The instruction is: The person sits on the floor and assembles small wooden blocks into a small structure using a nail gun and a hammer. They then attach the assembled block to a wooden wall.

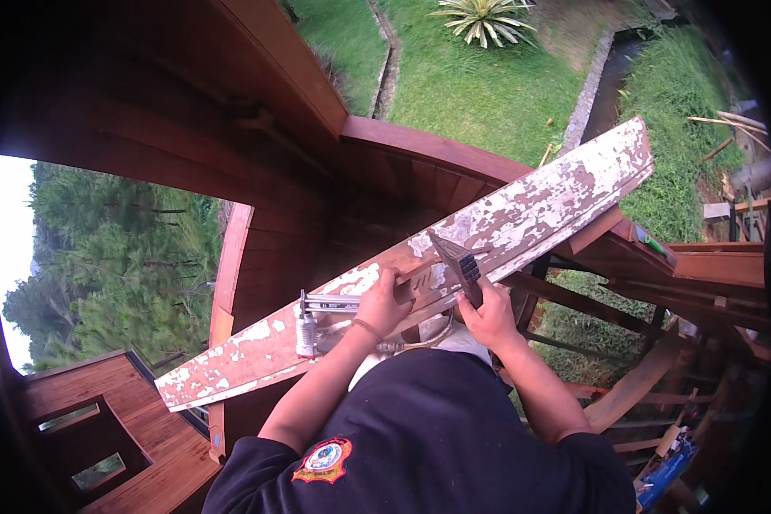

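A long board with white paint peeling off brown wood lies slantwise in front of me, from lower left to upper right. My left hand is at its middle, fingers curled round the end of a brown block-like piece with dark slots. My right hand grips a dark, flat tool with a ridged black part; its far end lies over the board. I cannot tell its exact kind. Left of my left hand, a small whitish bottle stands by a silver metal-barred tool on the board.
Reddish-brown wooden beams and panels surround me at a height. Grass and a spiky plant show below. At right are a green object on a ledge, a curved plank and something blue.
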### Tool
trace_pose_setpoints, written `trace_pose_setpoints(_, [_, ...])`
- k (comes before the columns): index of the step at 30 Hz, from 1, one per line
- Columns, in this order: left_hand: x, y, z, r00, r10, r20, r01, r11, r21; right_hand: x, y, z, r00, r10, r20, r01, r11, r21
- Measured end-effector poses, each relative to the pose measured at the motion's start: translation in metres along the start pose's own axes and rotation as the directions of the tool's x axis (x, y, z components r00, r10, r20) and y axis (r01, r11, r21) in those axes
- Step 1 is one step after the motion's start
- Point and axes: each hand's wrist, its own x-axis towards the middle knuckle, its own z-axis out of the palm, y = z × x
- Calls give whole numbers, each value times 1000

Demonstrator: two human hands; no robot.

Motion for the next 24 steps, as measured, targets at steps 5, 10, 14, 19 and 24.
trace_pose_setpoints(5, [-9,-9,5,994,105,-23,-102,988,112,-5,-5,9,962,-238,-135,250,965,77])
trace_pose_setpoints(10, [-8,-7,13,985,157,-72,-148,982,118,1,23,31,996,60,66,-55,996,-73])
trace_pose_setpoints(14, [-3,-7,14,985,163,-61,-152,976,156,-1,21,21,990,111,87,-101,989,-109])
trace_pose_setpoints(19, [-3,-11,17,984,172,-44,-160,966,201,-12,8,16,972,-174,-155,187,980,74])
trace_pose_setpoints(24, [1,-12,15,959,285,2,-277,931,236,1,37,37,901,368,228,-252,874,-415])
